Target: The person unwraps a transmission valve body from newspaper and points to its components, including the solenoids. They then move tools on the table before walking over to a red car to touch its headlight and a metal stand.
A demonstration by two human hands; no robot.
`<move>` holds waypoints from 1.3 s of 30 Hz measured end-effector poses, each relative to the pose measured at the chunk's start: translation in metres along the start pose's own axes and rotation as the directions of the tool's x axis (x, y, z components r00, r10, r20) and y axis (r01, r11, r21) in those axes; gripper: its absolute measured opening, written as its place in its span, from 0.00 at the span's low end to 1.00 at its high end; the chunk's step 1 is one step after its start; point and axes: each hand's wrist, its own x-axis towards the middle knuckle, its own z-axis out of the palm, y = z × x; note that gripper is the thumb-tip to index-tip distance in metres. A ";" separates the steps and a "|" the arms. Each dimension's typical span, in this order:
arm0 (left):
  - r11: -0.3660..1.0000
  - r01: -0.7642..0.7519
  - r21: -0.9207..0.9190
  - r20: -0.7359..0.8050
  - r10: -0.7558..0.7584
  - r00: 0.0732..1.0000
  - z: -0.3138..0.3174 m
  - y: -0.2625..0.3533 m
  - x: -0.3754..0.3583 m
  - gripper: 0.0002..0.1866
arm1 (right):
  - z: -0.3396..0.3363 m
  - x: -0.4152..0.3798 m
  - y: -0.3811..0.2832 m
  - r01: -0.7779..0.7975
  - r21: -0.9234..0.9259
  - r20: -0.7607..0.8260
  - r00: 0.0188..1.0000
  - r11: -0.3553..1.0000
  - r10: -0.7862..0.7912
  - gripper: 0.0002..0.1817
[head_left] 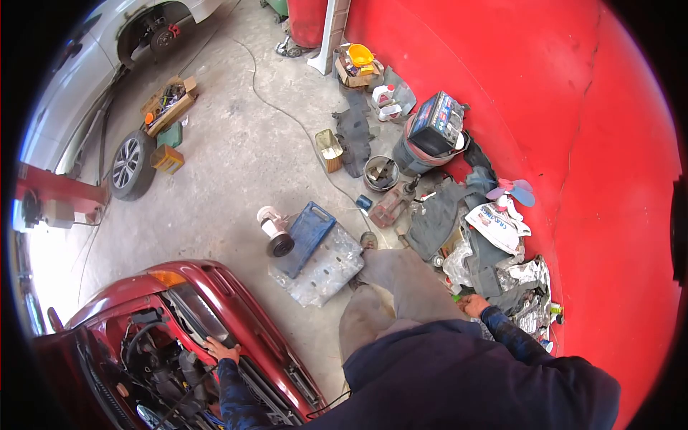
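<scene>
My left hand lies with its fingers spread on the front edge of the red car's engine bay, beside the headlight. The hood is up and the engine shows. On the other side, my right hand is low beside my leg, over the pile of scraps near the red wall. Its fingers are curled, and a small bright green thing shows at their tips, too small to name. Crumpled silver foil and dark sheets lie around that hand.
A blue plastic panel lies on a grey metal plate by my feet, next to a white work lamp. Along the wall stand a boxed battery on a bucket and jugs. A loose wheel stands leftward.
</scene>
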 end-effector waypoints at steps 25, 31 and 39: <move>0.989 0.134 0.066 -0.063 -0.130 0.990 -0.017 0.035 -0.044 0.64 | 0.022 0.092 -0.196 0.356 -0.045 -0.027 0.934 0.933 -0.357 0.21; 0.988 0.139 0.066 -0.391 -0.102 0.915 0.023 0.030 -0.030 0.63 | 0.102 0.212 -0.218 0.359 -0.137 0.208 0.922 0.923 -0.327 0.28; 0.996 -0.062 0.066 -0.593 0.089 0.800 0.044 0.056 -0.052 0.47 | 0.135 0.375 -0.223 0.235 -0.077 0.069 0.971 0.969 -0.230 0.44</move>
